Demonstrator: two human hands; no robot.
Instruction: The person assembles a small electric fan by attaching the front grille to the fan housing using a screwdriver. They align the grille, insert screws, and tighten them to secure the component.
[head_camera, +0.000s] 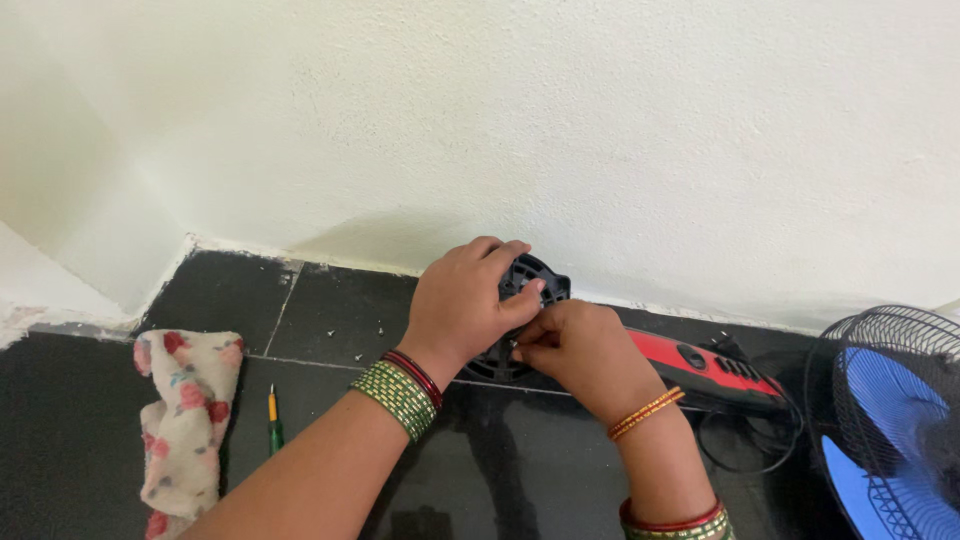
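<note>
On the dark floor (90, 440), close to the wall, our left hand (455, 305) wraps its fingers closed over the round black vented part (535, 280). It looks light, stiff plastic with thin ribs, so we hold the rim. Our right hand (580, 345) pinches something tiny at its edge; we cannot tell what.

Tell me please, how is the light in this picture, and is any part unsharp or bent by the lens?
In the head view the light is soft and even; a faint shadow lies on the white wall above the left hand and the right hand, which hold a black round grille. The dark floor shows a dull sheen, no hard glare. The blue fan at the right edge looks slightly soft and stretched.
</note>
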